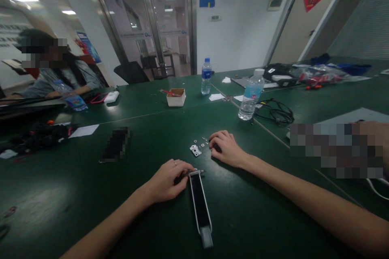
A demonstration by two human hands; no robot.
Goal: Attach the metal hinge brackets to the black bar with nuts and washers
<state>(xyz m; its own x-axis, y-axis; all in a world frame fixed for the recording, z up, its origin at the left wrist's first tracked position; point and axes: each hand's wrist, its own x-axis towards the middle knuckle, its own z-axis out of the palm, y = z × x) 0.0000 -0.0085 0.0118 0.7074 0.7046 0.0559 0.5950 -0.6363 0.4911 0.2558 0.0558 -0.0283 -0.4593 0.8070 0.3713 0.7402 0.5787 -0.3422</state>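
Note:
A long, narrow frame [208,209] with pale metal sides lies on the green table, pointing toward me. It has a grey block at its near end and a rod across its far end. My left hand [172,179] pinches the far end by the rod, its fingers closed. My right hand [224,148] rests on the table further off, fingers curled down, and what they hold, if anything, is hidden. Just left of those fingertips lie several small metal rings [202,145] like washers or nuts. Beside them sits a small metal plate [195,150] with holes.
Beyond my hands stand a small open box [176,98], a water bottle [206,77] and a larger bottle [251,95]. A coiled black cable [275,112] lies at right. Leftward are a dark phone-like slab [116,145] and tangled black parts [39,141]. A person [57,64] sits at far left.

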